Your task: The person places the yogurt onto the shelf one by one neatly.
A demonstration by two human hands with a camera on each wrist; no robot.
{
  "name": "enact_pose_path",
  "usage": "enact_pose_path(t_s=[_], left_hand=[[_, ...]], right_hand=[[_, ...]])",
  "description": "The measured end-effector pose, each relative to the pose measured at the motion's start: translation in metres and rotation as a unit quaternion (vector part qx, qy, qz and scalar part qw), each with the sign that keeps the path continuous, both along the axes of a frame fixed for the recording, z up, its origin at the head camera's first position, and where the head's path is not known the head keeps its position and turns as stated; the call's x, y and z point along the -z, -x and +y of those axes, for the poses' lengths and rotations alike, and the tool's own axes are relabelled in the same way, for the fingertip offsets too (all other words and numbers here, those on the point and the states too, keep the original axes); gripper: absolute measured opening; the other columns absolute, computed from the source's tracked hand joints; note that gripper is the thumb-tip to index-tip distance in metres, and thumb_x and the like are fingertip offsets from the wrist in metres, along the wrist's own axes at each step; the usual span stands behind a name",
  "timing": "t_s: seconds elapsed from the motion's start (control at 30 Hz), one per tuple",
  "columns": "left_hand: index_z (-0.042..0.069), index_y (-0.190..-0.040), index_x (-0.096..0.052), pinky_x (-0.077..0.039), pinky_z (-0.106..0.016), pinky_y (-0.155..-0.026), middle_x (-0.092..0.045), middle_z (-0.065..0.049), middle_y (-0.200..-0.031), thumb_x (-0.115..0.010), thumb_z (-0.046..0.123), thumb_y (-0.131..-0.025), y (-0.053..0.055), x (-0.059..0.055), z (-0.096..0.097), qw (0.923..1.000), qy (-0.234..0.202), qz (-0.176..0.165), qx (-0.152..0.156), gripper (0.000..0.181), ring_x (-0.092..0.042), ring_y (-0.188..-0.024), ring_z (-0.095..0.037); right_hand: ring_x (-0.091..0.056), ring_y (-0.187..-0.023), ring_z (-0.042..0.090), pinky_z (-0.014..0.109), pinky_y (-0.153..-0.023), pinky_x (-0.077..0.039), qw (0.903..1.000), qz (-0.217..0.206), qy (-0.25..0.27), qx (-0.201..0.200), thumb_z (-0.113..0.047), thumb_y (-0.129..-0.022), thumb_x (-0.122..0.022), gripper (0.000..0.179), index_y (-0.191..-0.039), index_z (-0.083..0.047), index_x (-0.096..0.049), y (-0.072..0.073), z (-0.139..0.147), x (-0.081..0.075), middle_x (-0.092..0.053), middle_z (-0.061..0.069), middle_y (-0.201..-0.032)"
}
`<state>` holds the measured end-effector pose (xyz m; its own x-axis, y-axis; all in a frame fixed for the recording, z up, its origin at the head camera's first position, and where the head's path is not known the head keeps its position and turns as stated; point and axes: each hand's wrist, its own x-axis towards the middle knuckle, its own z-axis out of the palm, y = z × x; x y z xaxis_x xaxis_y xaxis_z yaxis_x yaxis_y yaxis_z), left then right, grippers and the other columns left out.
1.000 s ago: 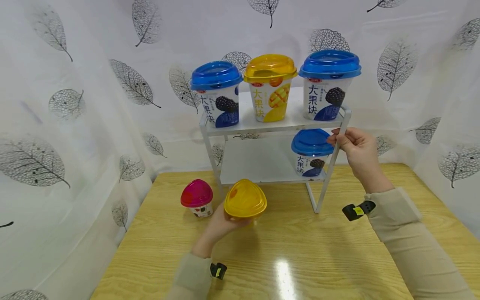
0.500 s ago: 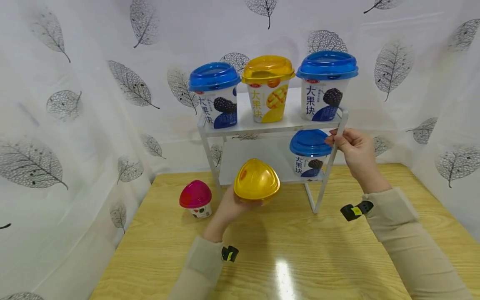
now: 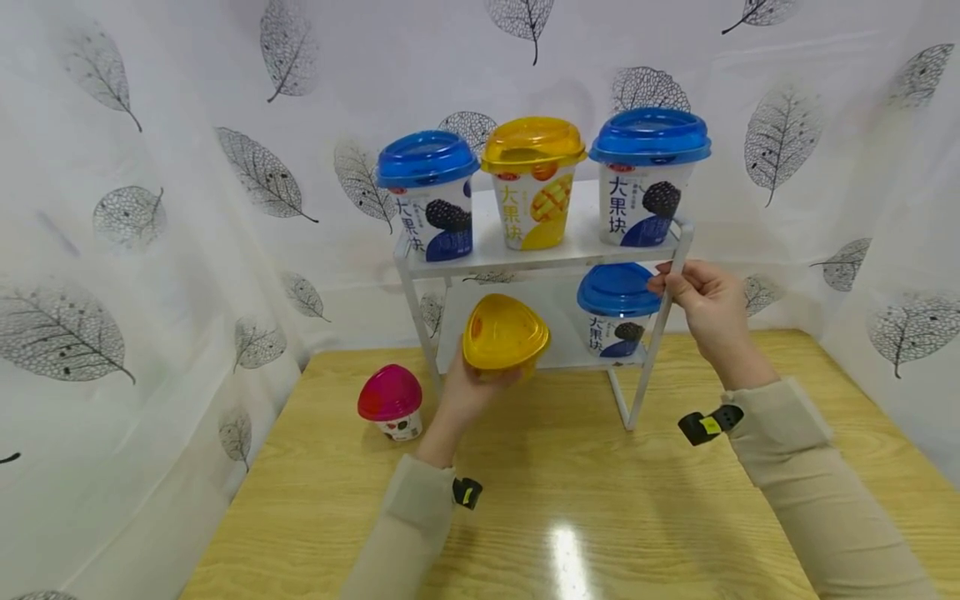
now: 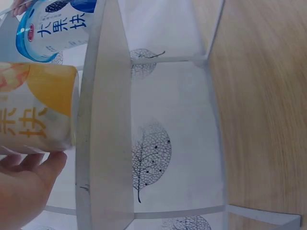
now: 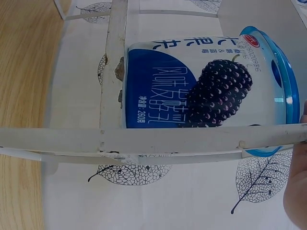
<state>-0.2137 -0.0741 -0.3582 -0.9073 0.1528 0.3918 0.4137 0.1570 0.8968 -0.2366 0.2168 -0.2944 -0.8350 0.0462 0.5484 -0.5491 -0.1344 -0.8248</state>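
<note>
In the head view my left hand grips a yogurt cup with a yellow lid in front of the lower level of a white two-tier rack. The left wrist view shows this cup's mango-printed side close by the shelf edge, with fingertips curled under it. My right hand pinches the rack's right front upright near the top shelf. Just inside that upright, a blue-lidded blackberry yogurt cup stands on the lower shelf; its printed side fills much of the right wrist view.
Along the top shelf stand a blue-lidded cup, a yellow-lidded cup and another blue-lidded cup. A pink-lidded cup is on the wooden table, left of the rack. Leaf-printed cloth hangs behind.
My left hand has carried the yellow-lidded cup up and forward, from over the table to the front of the lower shelf. My right hand keeps its hold on the upright.
</note>
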Motion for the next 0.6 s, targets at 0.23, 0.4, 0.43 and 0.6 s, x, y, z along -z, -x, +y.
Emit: enact_pose_path(t_s=[0.23, 0.4, 0.43, 0.6], left_hand=[[0.010, -0.124, -0.029, -0.031, -0.046, -0.094, -0.040, -0.008, -0.127, -0.072, 0.018, -0.073, 0.007, 0.000, 0.004, 0.9987, -0.014, -0.045, -0.018, 0.067, -0.037, -0.117, -0.023], [0.007, -0.120, -0.033, -0.038, -0.038, -0.090, -0.041, -0.008, -0.124, -0.072, 0.021, -0.073, 0.014, 0.001, 0.008, 0.9974, -0.016, -0.060, -0.037, 0.063, -0.042, -0.112, -0.024], [0.006, -0.120, -0.034, -0.039, -0.038, -0.089, -0.042, -0.009, -0.123, -0.072, 0.020, -0.074, 0.016, 0.001, 0.010, 0.9974, -0.018, -0.058, -0.039, 0.062, -0.043, -0.111, -0.025], [0.001, -0.124, -0.038, -0.039, -0.037, -0.090, -0.042, -0.012, -0.124, -0.071, 0.019, -0.075, 0.024, 0.002, 0.017, 0.9976, -0.015, -0.047, -0.048, 0.062, -0.043, -0.111, -0.027]], right_hand=[[-0.063, -0.073, 0.010, 0.017, -0.073, -0.046, 1.0000, 0.005, 0.001, -0.003, -0.007, -0.087, -0.052, 0.013, -0.089, -0.004, -0.065, 0.001, 0.000, 0.001, -0.066, 0.001, -0.075], [-0.064, -0.073, 0.010, 0.017, -0.073, -0.046, 0.9999, 0.010, 0.003, -0.006, -0.006, -0.087, -0.052, 0.013, -0.090, -0.004, -0.065, 0.001, 0.000, 0.001, -0.067, 0.001, -0.075], [-0.064, -0.073, 0.010, 0.017, -0.073, -0.046, 0.9999, 0.010, 0.003, -0.006, -0.007, -0.087, -0.052, 0.014, -0.090, -0.004, -0.065, 0.001, 0.000, 0.001, -0.067, 0.001, -0.075], [-0.064, -0.073, 0.010, 0.017, -0.073, -0.046, 0.9999, 0.010, 0.003, -0.005, -0.007, -0.087, -0.052, 0.014, -0.090, -0.004, -0.065, 0.000, -0.001, 0.001, -0.067, 0.001, -0.075]])
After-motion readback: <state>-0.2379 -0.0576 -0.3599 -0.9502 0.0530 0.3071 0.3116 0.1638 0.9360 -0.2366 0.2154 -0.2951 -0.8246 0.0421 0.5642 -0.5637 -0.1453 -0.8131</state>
